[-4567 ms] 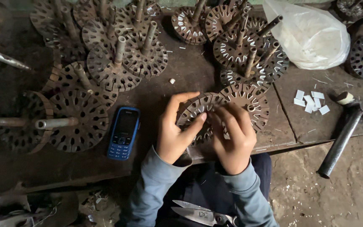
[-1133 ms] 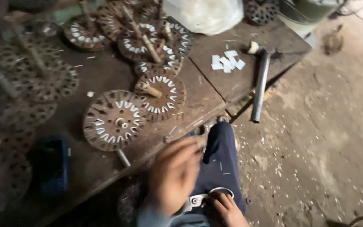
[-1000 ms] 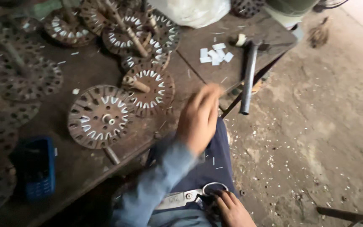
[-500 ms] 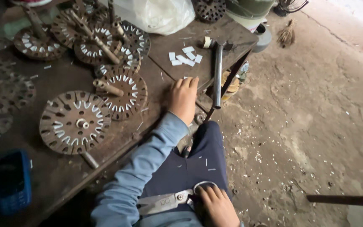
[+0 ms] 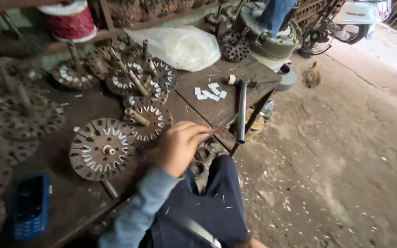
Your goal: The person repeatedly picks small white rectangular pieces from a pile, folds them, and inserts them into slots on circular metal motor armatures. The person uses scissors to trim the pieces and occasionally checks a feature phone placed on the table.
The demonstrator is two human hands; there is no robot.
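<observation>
My left hand (image 5: pixel 179 148) is at the front edge of the wooden workbench (image 5: pixel 93 202), fingers closed on a thin dark strip (image 5: pixel 221 125) that points toward a black metal bar (image 5: pixel 241 112). Just left of the hand lie two slotted metal rotor discs with shafts, one large (image 5: pixel 101 149) and one smaller (image 5: pixel 149 121), both with white slips in their slots. Only a sliver of my right hand (image 5: pixel 253 243) shows at the bottom edge, on my lap near a scissor blade (image 5: pixel 199 231); its grip is hidden.
Several more rotor discs (image 5: pixel 134 76) crowd the back of the bench. A blue phone (image 5: pixel 30 206) lies front left. White paper slips (image 5: pixel 210 92), a plastic bag (image 5: pixel 180 46), a red wire spool (image 5: pixel 70 20) and a grey-green motor housing (image 5: pixel 272 39) stand farther back. Bare concrete floor (image 5: pixel 345 160) lies right.
The view has swung right. My left hand rose from my lap to the bench edge and closed on the thin strip. My right hand has slipped to the bottom edge.
</observation>
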